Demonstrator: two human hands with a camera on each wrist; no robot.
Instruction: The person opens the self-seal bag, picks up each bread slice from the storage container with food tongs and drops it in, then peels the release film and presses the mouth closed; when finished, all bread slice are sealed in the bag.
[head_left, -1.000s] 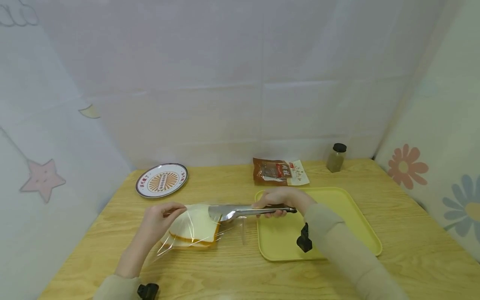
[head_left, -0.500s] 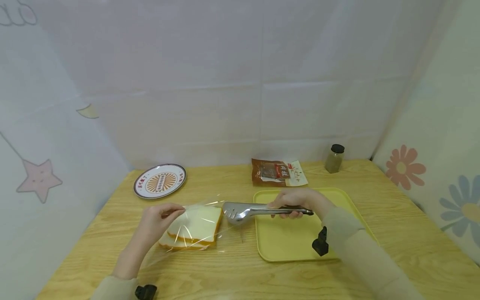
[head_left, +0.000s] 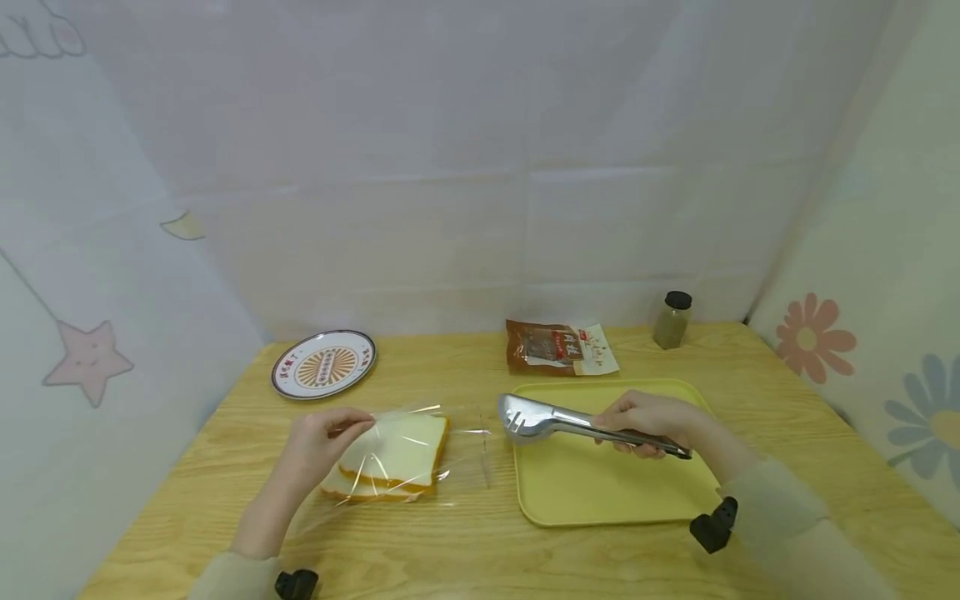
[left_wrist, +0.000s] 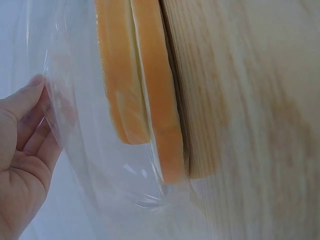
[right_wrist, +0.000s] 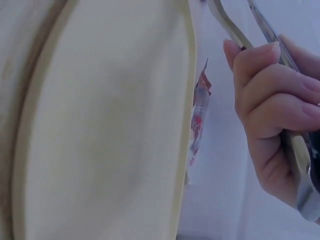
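Observation:
Two slices of bread lie stacked and offset inside a clear plastic bag on the table. At the bag's left, my left hand pinches its film between thumb and fingertips, lifting it away from the bread. The left wrist view shows the bread's orange-brown crusts side by side behind the film. My right hand grips metal tongs over the yellow tray. Their slotted head points left, beyond the tray's left rim and apart from the bag. In the right wrist view, fingers wrap round both arms of the tongs.
A round plate with a sunburst print sits at the back left. Behind the tray lie a brown and white food packet and, farther right, a jar with a black lid. White printed sheets hang behind and at both sides.
My right hand has drawn the tongs rightward out of the bag to above the tray, their head tilting up. The left hand keeps its pinch on the film, and the bread stays put.

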